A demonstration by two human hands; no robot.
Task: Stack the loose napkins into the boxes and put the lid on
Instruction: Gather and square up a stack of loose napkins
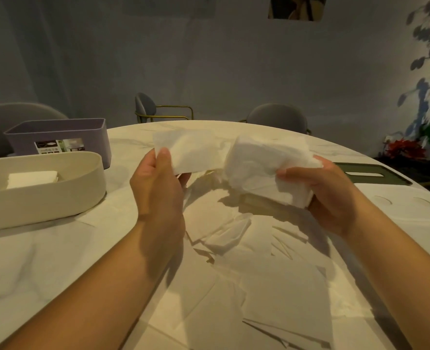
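While both hands hung above the table (32,274), the gathering step seemed to be in hand: the left hand (158,183) pinched a single napkin (188,150) by its near edge, thumb on top, and the right hand (332,198) gripped a thick wad of napkins (264,168), fingers curled round its end. Many loose napkins (246,274) lay scattered on the table below and nearer the person. The next move probably called for laying the single sheet on the wad, squaring the edges, then carrying it left to the cream box (44,198), where a small stack (32,179) already lay. The tissue looked thin, limp and creased, so it would likely sag and slide unless held flat. The cream box was oval with smooth matte walls. The purple box (57,137) behind it was squarer, with a printed label. The lid (375,173), dark green, flat and slotted, lay at the table's right edge, well apart from both boxes
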